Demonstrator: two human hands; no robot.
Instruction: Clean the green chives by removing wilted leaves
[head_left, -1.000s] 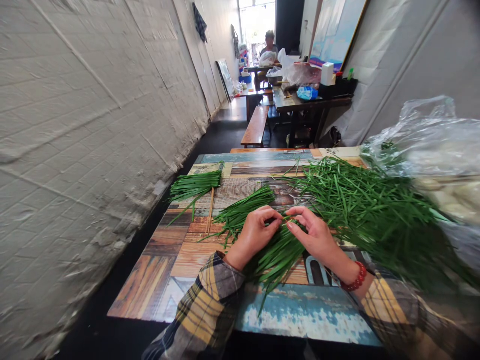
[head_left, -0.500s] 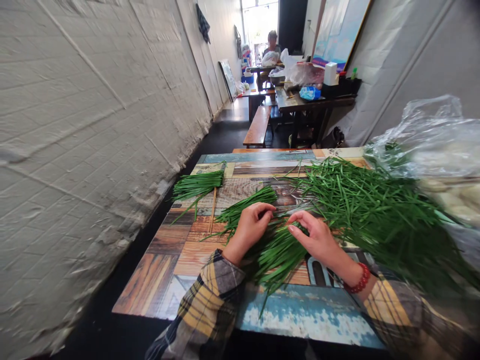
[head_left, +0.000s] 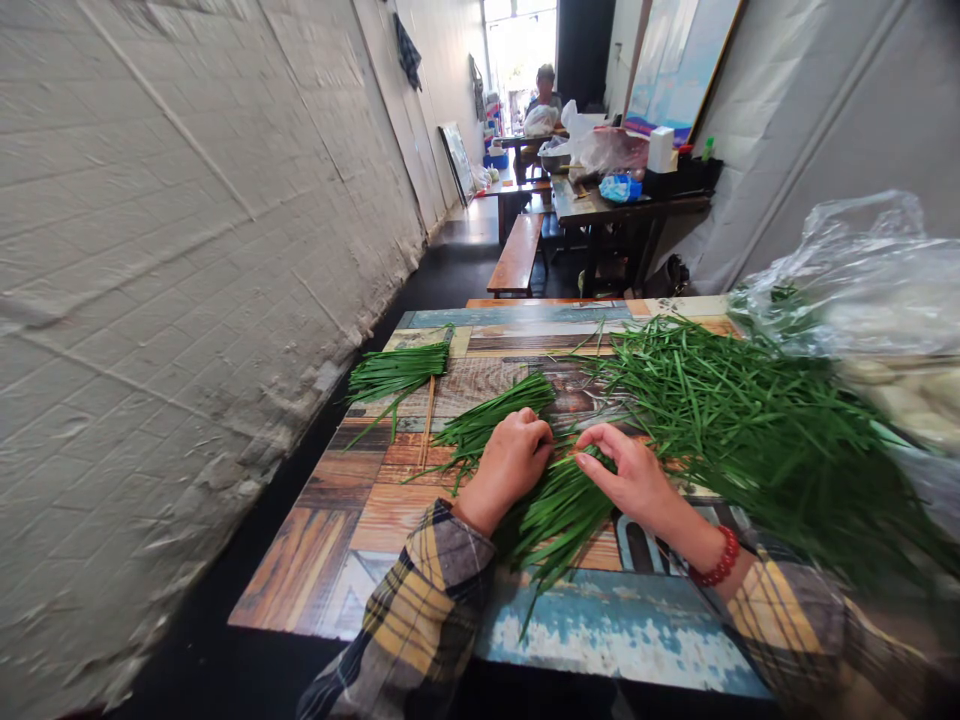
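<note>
My right hand [head_left: 630, 475], with a red bead bracelet at the wrist, curls thumb and fingers around the upper end of a bunch of garlic chives [head_left: 566, 515] lying on the table. My left hand [head_left: 511, 462] is closed just left of that end, its fingertips pressed together; whatever they grip is hidden. Behind it lies a second bunch of chives [head_left: 491, 415], partly covered by the hand. Farther left rests a third bunch [head_left: 397, 368], with thin wooden skewers [head_left: 428, 420] at its right end.
A large loose heap of chives [head_left: 720, 400] spreads over the table's right side. A clear plastic bag [head_left: 862, 280] with pale contents stands behind it. The patchwork-wood tabletop [head_left: 300, 570] ends near the left wall. A bench [head_left: 517, 255], a cluttered table and a seated person [head_left: 545, 90] are farther back.
My left hand has shifted slightly right and turned, its fingers now curled more tightly. My right hand and the chive bunches have stayed nearly in place.
</note>
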